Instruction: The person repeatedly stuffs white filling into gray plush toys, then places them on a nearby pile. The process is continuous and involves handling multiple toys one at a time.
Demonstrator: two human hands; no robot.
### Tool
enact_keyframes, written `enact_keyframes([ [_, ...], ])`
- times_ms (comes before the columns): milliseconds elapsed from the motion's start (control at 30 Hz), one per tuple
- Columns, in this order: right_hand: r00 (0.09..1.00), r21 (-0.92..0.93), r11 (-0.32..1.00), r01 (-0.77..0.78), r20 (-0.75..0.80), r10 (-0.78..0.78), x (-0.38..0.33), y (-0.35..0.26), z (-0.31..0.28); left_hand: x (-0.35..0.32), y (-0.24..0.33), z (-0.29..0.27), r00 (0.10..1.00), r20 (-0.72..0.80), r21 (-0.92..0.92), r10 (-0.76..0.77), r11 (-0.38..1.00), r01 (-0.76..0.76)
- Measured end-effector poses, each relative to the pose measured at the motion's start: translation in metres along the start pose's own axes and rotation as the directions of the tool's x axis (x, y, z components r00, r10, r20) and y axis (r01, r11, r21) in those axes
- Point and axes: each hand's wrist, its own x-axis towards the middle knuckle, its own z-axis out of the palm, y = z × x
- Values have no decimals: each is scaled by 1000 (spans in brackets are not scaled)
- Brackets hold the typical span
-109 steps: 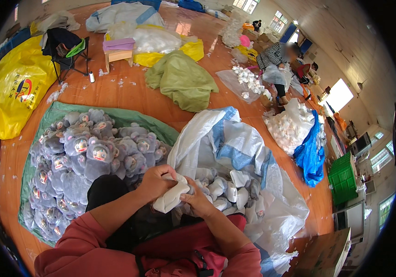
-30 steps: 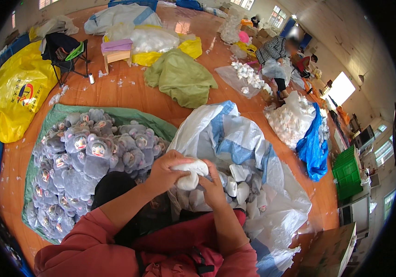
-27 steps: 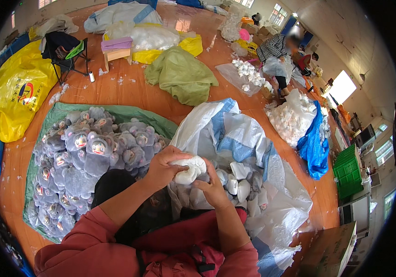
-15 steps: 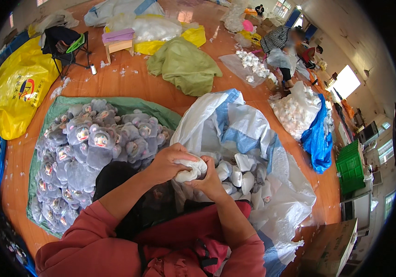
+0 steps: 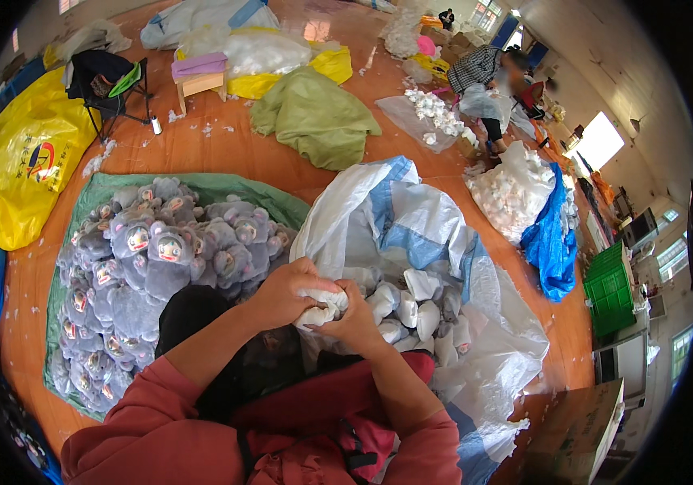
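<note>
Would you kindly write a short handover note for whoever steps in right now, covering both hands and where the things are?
Left hand: closed around a small white fabric piece, gripping from the left.
Right hand: closed on the same piece from the right and below.
Things: more white pieces lie in the open white-and-blue woven plastic sack just ahead. A pile of grey stuffed plush dolls sits on a green sheet to the left.
Done: one piece is in hand, out of the sack.
Left: many white pieces remain in the sack.
</note>
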Motion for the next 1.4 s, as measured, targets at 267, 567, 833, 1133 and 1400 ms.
enact_keyframes([
  [267,992,-84,996,-35,-128,24,3,6,11,-1,-2,6,998,-48,130,36,991,-30],
  [567,987,169,980,-103,-107,122,10,42,11,-7,13,1,994,62,-2,-91,996,91],
  [833,989,358,928,-103,-60,133,13,47,9,-15,6,21,988,-96,195,121,976,-100],
  [1133,1000,95,995,-19,-14,20,4,6,3,-9,-4,17,975,-210,95,70,994,-51],
  [1400,998,52,998,-45,-47,47,2,11,10,-5,-3,14,983,-181,55,-17,998,28],
])
